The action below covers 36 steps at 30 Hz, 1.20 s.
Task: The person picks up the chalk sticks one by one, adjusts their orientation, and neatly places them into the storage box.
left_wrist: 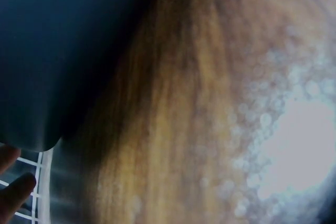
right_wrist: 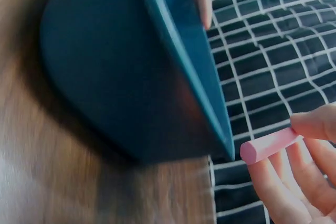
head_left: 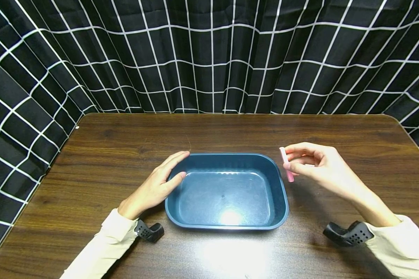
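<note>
A blue plastic tub, rectangular with rounded corners, sits on the wooden table with nothing inside it. Resting on its left rim is my left hand, fingers extended and thumb over the inner edge. Just beyond the right rim, my right hand pinches a pink stick of chalk between thumb and fingers, above the table. In the right wrist view the chalk shows its flat round end, close to the tub's edge. The left wrist view catches only two blurred fingertips beside the dark tub wall.
The brown wood-grain table extends around the tub. A black curtain with a white grid hangs behind it and at both sides. Black perforated straps sit at both wrists. A small white speck lies near the back left corner.
</note>
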### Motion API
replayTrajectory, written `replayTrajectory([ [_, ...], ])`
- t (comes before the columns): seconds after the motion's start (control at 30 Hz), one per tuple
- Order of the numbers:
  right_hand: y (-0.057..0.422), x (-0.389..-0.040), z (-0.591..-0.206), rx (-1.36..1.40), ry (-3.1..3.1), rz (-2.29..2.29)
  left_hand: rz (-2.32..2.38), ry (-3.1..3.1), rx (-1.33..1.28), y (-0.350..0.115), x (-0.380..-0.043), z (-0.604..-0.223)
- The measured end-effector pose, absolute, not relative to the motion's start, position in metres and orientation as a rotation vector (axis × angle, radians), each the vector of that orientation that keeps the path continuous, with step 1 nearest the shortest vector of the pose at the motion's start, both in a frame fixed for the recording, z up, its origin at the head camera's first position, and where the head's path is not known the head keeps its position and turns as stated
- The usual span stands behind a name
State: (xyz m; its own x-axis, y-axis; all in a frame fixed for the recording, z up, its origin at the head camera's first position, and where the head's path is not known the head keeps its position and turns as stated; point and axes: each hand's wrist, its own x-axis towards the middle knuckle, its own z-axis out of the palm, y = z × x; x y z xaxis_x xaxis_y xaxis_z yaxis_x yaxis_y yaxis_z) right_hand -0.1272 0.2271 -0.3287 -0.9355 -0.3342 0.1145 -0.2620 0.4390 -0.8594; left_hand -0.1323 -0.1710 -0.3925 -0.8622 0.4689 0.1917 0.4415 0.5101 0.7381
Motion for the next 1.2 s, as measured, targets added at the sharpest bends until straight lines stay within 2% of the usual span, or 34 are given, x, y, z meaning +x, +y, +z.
replayTrajectory([
  [0.3, 0.217, -0.128, -0.329, -0.505, 2.388, -1.703, 1.311, 2.698, 0.812, -0.171, -0.132, -0.392],
  [0.6, 0.205, -0.130, -0.330, -0.553, 2.312, -1.688, 1.312, 2.706, 0.822, -0.171, -0.132, -0.392],
  [1.2, 0.162, -0.124, -0.324, -0.427, 2.213, -1.651, 1.301, 2.701, 0.794, -0.171, -0.131, -0.390],
])
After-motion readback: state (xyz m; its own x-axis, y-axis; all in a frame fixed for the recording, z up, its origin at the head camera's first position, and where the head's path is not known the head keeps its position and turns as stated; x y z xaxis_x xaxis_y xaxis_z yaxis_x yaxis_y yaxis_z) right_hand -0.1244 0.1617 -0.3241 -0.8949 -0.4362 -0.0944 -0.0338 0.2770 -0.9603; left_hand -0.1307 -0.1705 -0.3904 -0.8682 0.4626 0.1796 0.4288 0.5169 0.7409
